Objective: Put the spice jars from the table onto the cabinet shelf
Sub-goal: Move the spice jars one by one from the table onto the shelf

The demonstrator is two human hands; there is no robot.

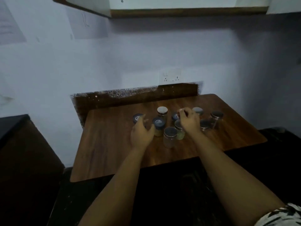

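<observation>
Reaching into the cluster, both hands were over the spice jars on the wooden table (114, 160) — none of them lifted yet, by the look of it. The left hand (142, 134) hung with fingers loosely curled and apart, thumb toward the blue-lidded jar (158, 126) just to its right, while another blue-lidded jar (136, 117) stood just beyond its fingertips; whether skin touched glass could not be told through the blur. The right hand (189, 121) had its fingers bunched at the far side, seemingly pinching at the lid of a third blue-lidded jar (175, 116), though the contact itself was hidden. Under that hand's wrist stood a steel-lidded jar (179, 129), and nearer the person another steel-lidded jar (170, 137); more jars (215, 119) stood to its right. The cabinet (187, 12) hung on the wall well above and beyond both hands. To do the pickup well, each hand would want to wrap the glass body rather than the lid alone — a lid might be loose — and lift straight up before swinging away, since the neighbours stood close enough to be knocked over. Taking outer jars first would likely open room for the fingers.
</observation>
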